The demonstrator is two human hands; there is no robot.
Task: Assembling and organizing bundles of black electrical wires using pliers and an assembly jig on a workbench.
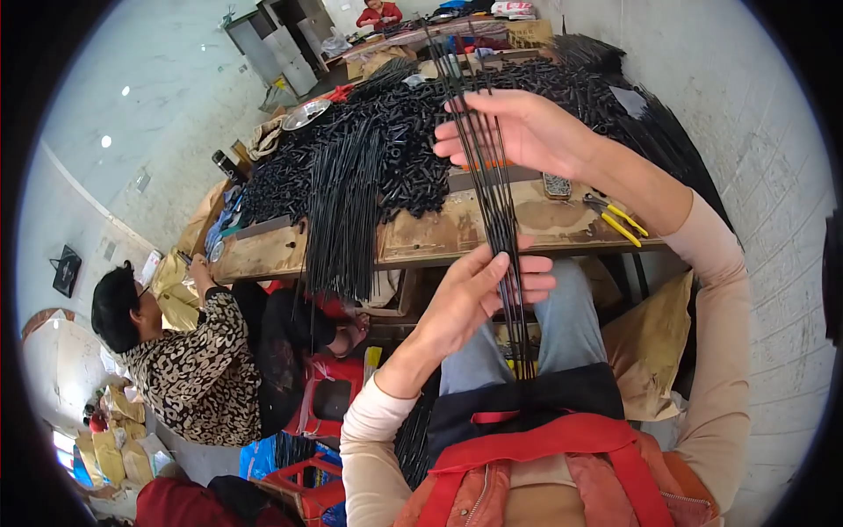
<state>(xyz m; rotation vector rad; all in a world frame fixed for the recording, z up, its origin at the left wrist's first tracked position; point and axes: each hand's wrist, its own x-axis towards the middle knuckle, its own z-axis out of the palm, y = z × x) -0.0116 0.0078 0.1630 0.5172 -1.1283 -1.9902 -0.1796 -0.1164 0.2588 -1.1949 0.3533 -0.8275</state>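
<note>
Currently, the left hand (470,294) clasps thin black rods (497,215) just off the wooden table's (420,241) near edge; above that table, the right hand (537,132) has fingers loosely extended across them, whether gripping I cannot tell

Long thin straight rods (501,230): black | wooden tabletop (421,237): light brown | slim plier handles (621,229): yellow | co-worker's shirt (189,378): black-and-tan mottled | plastic stool (338,367): red

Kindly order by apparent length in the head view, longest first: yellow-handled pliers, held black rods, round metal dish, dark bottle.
1. Held black rods
2. Yellow-handled pliers
3. Round metal dish and dark bottle: similar, so not ranked.
</note>
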